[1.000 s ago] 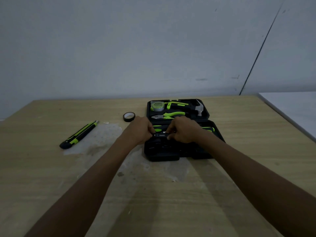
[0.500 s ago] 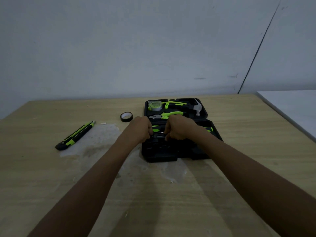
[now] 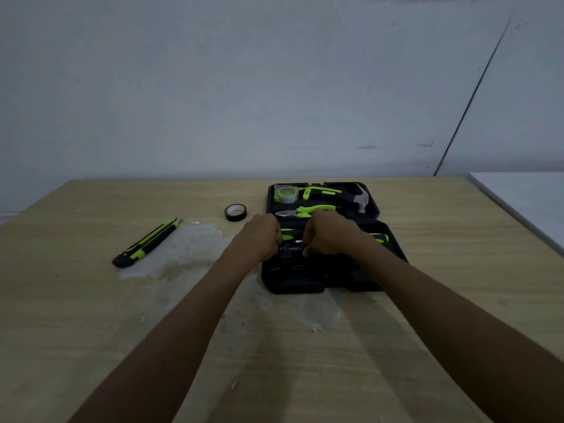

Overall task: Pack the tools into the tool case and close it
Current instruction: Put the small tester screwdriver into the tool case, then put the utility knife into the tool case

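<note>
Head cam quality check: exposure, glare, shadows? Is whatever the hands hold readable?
Head view: dim, bluish, underexposed, no glare; soft forearm shadows on the table. Head view: black tool case interior sinks into shadow, so the small item pinched between left hand and right hand is unreadable; green utility knife reads clearly.

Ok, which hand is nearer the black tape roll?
Left. The left hand is just right of the tape roll, slightly nearer the person, at the left edge of the tool case; the right hand is farther right, over its middle. Both grip a small dark item.
</note>
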